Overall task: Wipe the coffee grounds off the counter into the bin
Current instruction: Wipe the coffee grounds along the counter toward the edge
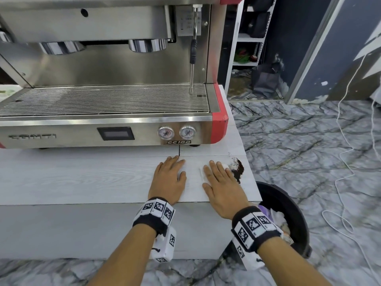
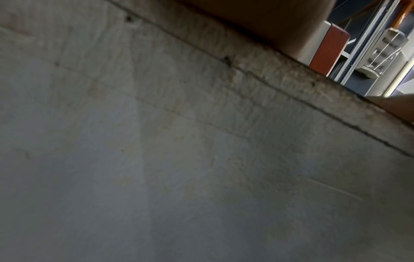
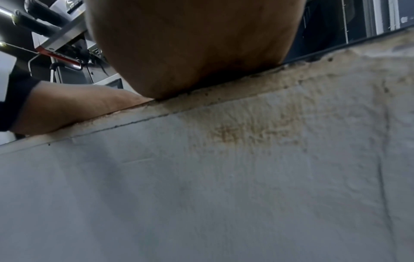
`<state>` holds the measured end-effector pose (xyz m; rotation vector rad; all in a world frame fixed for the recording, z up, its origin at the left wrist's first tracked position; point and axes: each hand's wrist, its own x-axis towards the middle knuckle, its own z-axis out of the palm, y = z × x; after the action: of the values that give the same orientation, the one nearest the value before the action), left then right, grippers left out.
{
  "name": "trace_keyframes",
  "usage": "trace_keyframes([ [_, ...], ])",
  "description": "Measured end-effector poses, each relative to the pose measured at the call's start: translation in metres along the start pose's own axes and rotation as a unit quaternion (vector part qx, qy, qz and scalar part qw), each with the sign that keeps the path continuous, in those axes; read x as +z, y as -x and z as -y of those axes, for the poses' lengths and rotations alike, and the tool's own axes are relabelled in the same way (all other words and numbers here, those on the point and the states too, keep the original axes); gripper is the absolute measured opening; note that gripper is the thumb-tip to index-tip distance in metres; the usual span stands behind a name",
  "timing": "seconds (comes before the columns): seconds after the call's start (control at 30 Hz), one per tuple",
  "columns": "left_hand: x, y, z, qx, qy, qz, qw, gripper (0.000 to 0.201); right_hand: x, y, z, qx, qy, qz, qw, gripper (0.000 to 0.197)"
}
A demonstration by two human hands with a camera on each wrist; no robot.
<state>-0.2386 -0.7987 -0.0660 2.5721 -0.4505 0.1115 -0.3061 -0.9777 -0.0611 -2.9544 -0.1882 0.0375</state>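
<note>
Dark coffee grounds [image 1: 238,168] lie in a smeared pile near the right end of the white counter [image 1: 82,178]. My right hand [image 1: 216,172] lies flat, fingers straight, pressing a white tissue [image 1: 202,173] onto the counter; its fingertips sit just left of the grounds. My left hand [image 1: 173,168] rests flat on the counter beside it, holding nothing. A black bin [image 1: 296,205] stands on the floor below the counter's right edge, with rubbish inside. In the right wrist view, only the heel of my right hand [image 3: 190,44] shows on the counter's edge. The left wrist view shows the counter's front face.
A steel and red espresso machine [image 1: 103,100] fills the back of the counter, its steam wand [image 1: 192,58] hanging at the right. White cables [image 1: 342,162] trail over the marbled floor to the right. Shelves [image 1: 247,38] stand behind.
</note>
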Motion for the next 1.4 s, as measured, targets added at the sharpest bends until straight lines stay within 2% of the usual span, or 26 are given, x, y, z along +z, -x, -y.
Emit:
trace_keyframes([
  [0.6,0.000,0.000,-0.002,-0.010,0.014,-0.006,1.000,0.044,-0.010,-0.010,-0.063,0.019,0.006,-0.004,1.000,0.081],
  [0.67,0.000,0.000,-0.002,-0.011,0.013,-0.007,1.000,0.044,-0.012,-0.011,-0.069,0.023,0.001,-0.002,1.000,0.077],
  [0.8,0.000,0.000,-0.002,-0.012,0.014,-0.015,1.000,0.043,-0.019,-0.013,-0.081,0.043,-0.008,0.005,0.999,0.053],
  [1.03,0.002,-0.001,0.000,-0.015,0.012,-0.017,1.000,0.043,-0.034,-0.015,-0.104,0.086,-0.037,0.007,0.996,0.051],
  [1.13,0.002,-0.001,0.000,-0.016,0.017,-0.020,1.000,0.042,-0.043,-0.016,-0.092,0.069,-0.059,-0.015,0.996,0.050],
  [1.23,0.002,-0.002,0.000,-0.017,0.020,-0.023,0.999,0.041,-0.047,-0.021,-0.064,0.016,-0.057,-0.041,0.997,0.050],
  [1.4,0.002,-0.003,-0.002,-0.012,0.017,-0.033,0.999,0.041,-0.023,-0.035,-0.011,-0.048,-0.040,-0.015,0.998,0.058],
])
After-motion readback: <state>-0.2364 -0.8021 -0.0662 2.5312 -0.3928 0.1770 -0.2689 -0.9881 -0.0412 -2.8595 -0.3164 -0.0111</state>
